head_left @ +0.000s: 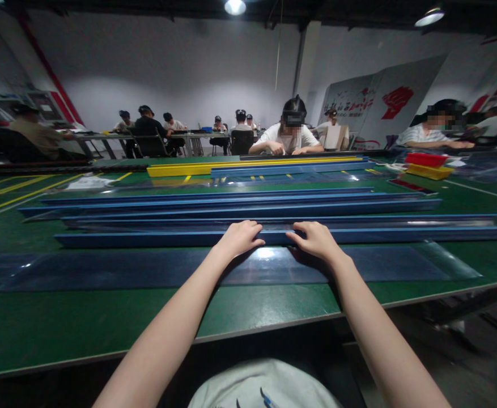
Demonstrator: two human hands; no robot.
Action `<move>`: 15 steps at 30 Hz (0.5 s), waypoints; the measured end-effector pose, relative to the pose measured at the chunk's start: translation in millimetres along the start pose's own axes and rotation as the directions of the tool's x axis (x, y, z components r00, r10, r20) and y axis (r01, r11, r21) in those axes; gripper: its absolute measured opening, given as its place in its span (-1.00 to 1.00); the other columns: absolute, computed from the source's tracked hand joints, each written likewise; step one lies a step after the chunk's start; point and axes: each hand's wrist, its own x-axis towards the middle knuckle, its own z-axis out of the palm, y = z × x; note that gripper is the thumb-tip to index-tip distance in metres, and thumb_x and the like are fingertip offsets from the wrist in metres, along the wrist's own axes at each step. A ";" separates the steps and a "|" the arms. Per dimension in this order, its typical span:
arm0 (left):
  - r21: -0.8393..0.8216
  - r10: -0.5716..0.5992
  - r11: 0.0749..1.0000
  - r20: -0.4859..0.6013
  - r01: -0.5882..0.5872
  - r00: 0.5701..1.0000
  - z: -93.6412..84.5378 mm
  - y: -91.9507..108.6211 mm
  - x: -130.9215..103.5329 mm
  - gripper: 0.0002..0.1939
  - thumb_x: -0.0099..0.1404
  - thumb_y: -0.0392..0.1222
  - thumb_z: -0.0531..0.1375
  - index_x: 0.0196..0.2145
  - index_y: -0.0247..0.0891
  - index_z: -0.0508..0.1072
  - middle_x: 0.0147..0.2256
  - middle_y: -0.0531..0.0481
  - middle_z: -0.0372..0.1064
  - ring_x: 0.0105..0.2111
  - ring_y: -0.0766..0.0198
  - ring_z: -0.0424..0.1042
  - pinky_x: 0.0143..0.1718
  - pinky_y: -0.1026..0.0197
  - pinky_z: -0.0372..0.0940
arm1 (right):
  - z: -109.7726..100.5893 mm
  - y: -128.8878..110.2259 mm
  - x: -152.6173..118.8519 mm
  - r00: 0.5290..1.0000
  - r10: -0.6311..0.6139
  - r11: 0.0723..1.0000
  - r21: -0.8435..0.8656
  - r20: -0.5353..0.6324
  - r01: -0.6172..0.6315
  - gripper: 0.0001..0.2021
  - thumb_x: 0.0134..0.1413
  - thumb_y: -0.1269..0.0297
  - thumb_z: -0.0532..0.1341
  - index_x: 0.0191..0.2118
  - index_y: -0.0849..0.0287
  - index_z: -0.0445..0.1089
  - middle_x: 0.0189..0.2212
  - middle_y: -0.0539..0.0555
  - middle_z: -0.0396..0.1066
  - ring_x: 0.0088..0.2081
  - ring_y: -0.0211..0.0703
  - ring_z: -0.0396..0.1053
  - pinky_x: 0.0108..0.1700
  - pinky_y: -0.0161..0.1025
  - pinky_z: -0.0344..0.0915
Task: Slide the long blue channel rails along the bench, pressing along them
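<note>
A long blue channel strip (146, 239) lies crosswise in front of me on the green table. My left hand (243, 237) is closed around it near its middle, thumb on the near wall and fingers over the top. A short way to the right, my right hand (314, 239) grips the same strip in a like manner. Between me and the strip lies a flat, clear plastic sleeve (116, 272), shiny under the lamps. Just behind the held strip rests another blue channel (401, 222). The fingertips of both hands are partly hidden inside the channel.
More blue strips (188, 209) lie farther back, then a yellow strip (180, 170). A red tray (425, 160) and a yellow tray (429, 171) stand at the right. Across the table sits a co-worker (288, 133). The near table edge (274, 327) runs below my forearms.
</note>
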 end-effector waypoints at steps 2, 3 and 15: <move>0.001 0.000 1.000 0.003 0.000 1.000 -0.1 0.3 0.0 -0.77 0.22 -0.03 0.08 -0.30 -0.24 0.32 -0.25 -0.03 0.35 -0.21 0.21 0.34 -0.33 0.28 0.24 | -0.3 -0.3 -0.2 1.000 -0.003 1.000 -0.002 -0.004 0.003 -0.63 0.07 -0.01 -0.04 -0.44 0.12 0.36 -0.42 0.06 0.44 -0.34 -0.16 0.34 -0.42 -0.33 -0.02; 0.002 0.000 1.000 0.004 0.000 1.000 -0.2 0.4 0.0 -0.77 0.22 -0.03 0.08 -0.30 -0.24 0.32 -0.26 -0.03 0.35 -0.21 0.21 0.34 -0.33 0.28 0.24 | -0.4 -0.3 -0.3 1.000 -0.005 1.000 -0.002 -0.006 0.005 -0.63 0.07 -0.01 -0.05 -0.45 0.12 0.35 -0.43 0.06 0.44 -0.34 -0.16 0.34 -0.42 -0.33 -0.03; -0.004 -0.003 1.000 0.007 0.003 1.000 -0.1 0.5 0.3 -0.78 0.21 -0.03 0.09 -0.31 -0.24 0.31 -0.26 -0.03 0.35 -0.20 0.20 0.35 -0.35 0.28 0.23 | -0.4 -0.6 0.1 1.000 0.004 1.000 0.002 0.005 -0.004 -0.64 0.07 -0.01 -0.04 -0.43 0.12 0.35 -0.43 0.06 0.44 -0.34 -0.16 0.34 -0.42 -0.33 -0.02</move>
